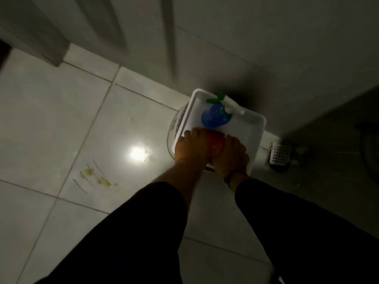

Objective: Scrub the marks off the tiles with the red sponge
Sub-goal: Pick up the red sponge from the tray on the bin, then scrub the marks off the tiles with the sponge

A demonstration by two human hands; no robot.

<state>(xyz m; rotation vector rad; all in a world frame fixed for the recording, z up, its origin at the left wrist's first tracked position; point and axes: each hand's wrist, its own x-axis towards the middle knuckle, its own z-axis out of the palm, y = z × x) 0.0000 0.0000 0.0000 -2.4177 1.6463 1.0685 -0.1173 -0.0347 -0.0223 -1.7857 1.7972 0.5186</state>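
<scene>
A red sponge (215, 141) lies in a white tray (256, 130) that stands on the tiled floor by the wall. My left hand (190, 148) and my right hand (230, 153) are both on the sponge, one at each side, fingers curled over it. Yellowish spots and thin dark lines, the marks (96, 177), sit on a floor tile to the left of the tray. A blue spray bottle (217, 116) with a green and white trigger head lies in the tray just beyond the sponge.
A floor drain grate (280, 153) lies right of the tray at the wall's foot. A door frame (41, 37) stands at the upper left. A bright light reflection (138, 153) shines on the tile between the marks and the tray. The scene is dim.
</scene>
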